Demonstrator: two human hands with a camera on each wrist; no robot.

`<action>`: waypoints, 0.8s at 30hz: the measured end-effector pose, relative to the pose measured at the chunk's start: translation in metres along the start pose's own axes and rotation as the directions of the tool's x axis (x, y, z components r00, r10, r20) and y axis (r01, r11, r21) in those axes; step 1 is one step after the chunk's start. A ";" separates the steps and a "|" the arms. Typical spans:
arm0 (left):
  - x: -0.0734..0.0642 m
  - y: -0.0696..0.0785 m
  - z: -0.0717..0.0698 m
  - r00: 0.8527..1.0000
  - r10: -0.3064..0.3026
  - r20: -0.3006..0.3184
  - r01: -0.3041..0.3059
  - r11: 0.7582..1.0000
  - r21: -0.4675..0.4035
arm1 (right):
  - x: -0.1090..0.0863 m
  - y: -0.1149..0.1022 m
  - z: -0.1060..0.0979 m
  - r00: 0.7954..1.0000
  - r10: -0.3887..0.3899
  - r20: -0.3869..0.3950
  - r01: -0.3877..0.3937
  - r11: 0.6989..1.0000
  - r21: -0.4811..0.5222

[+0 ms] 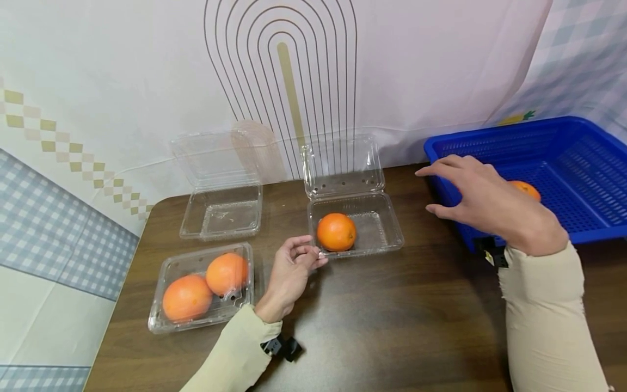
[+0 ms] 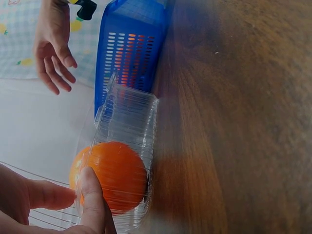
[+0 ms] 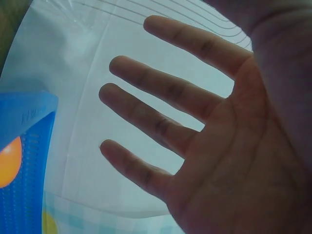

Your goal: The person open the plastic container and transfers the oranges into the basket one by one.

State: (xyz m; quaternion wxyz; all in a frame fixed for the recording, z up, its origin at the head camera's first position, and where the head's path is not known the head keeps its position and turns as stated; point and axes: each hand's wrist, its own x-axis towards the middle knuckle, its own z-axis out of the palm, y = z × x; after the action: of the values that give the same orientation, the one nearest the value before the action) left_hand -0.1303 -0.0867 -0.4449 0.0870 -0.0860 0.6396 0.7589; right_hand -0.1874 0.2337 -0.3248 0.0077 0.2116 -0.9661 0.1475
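My left hand (image 1: pixel 292 272) pinches the near left corner of a clear plastic clamshell box (image 1: pixel 377 228) between thumb and fingers. Its lid (image 1: pixel 345 169) stands raised at the back. One orange (image 1: pixel 336 232) sits in the left part of the box, and the left wrist view shows that orange (image 2: pixel 119 175) through the ribbed wall. My right hand (image 1: pixel 482 198) is in the air over the near left rim of a blue plastic basket (image 1: pixel 470 139), holding nothing. In the right wrist view, the right hand's fingers (image 3: pixel 168 87) are spread and straight. Another orange (image 1: pixel 526 189) lies in the basket, partly hidden by the right hand.
A second clamshell box (image 1: pixel 222 215), lid up, holds nothing at the back left. In front of it, a closed clamshell box (image 1: pixel 202 264) contains two oranges. The wooden table (image 1: pixel 372 326) ends at a patterned cloth (image 1: pixel 147 81) behind and to the left.
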 end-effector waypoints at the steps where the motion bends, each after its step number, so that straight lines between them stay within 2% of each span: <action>1: 0.000 0.000 0.000 1.000 -0.001 0.000 0.001 1.000 -0.001 | 0.000 -0.001 0.000 1.000 -0.004 -0.001 0.004 1.000 0.004; 24: 0.000 0.000 0.000 1.000 0.001 0.006 -0.001 1.000 0.005 | 0.007 -0.013 0.008 0.989 -0.128 -0.070 0.128 0.992 0.000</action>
State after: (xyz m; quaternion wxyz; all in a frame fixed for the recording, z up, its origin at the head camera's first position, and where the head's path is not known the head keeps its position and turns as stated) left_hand -0.1303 -0.0869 -0.4453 0.0889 -0.0832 0.6411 0.7577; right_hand -0.1881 0.2171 -0.3284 0.0503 0.2679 -0.9494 0.1561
